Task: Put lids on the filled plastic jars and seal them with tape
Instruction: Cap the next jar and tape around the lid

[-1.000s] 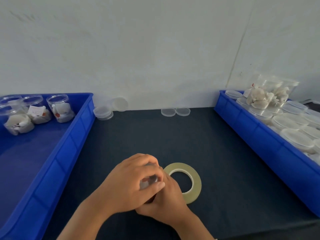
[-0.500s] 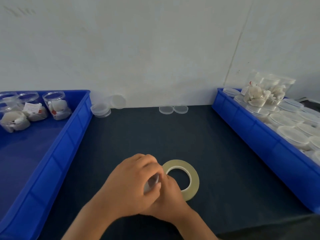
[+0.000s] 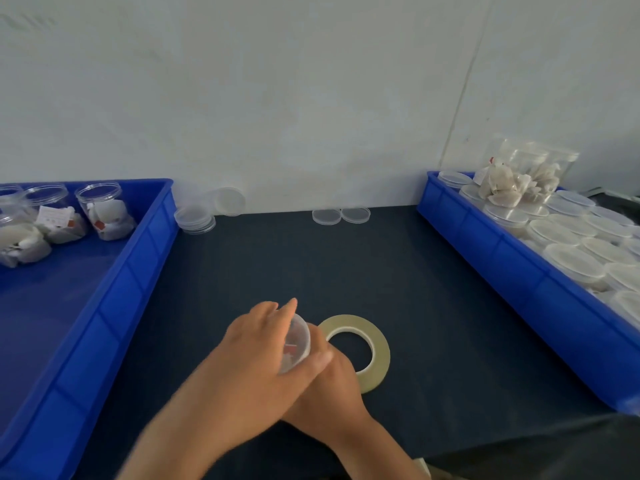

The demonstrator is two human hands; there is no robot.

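So the left hand (image 3: 256,362) comes in from the near left and sits on top. Its fingers stretch toward the far side and its thumb clamps the near edge of a small clear plastic jar (image 3: 298,341), so it's definitely gripping that. The jar is tipped over with its round lidded end facing right, low over the dark navy table cover (image 3: 311,265) in the near middle. The right hand (image 3: 332,393) is tucked under the left one and mostly hidden, so honestly I can't tell if it's holding the jar or just resting against it. Compared with half a second ago, the left fingers were curled right over the jar and hid nearly all of it; now they've straightened and the lid end shows, all a bit blurry. The roll of pale yellowish tape (image 3: 381,351) hasn't budged and lies flat just right of the hands. The open filled jars (image 3: 104,209) stand in the blue plastic crate on the left (image 3: 114,306), and the lidded ones (image 3: 571,261) fill the blue crate on the right (image 3: 519,282).
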